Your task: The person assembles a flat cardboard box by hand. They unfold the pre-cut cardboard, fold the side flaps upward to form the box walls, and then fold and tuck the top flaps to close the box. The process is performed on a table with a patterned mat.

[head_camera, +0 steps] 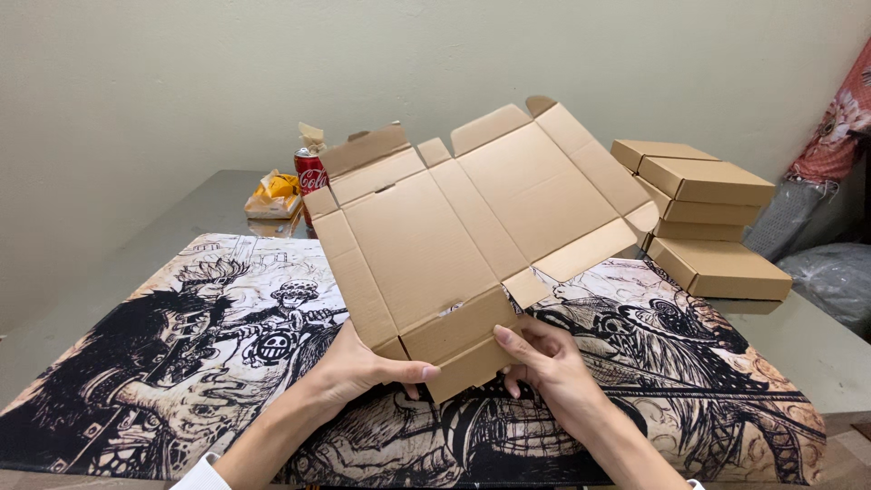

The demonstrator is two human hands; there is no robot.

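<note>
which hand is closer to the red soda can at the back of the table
Left. The left hand is below the red soda can; the right hand is farther off to the right.

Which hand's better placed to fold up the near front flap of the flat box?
Probably right. The right hand already has fingers on the near flap of the flat cardboard box; the left hand steadies the corner.

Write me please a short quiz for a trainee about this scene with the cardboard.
1. True or false: both hands grip the flat unfolded box at its near edge.
2. Where are the finished boxes? A) stacked at the right B) on the floor
3. What stands behind the cardboard at the left?

Key: 1. true: left hand, right hand. 2. A. 3. A red drink can.
</note>
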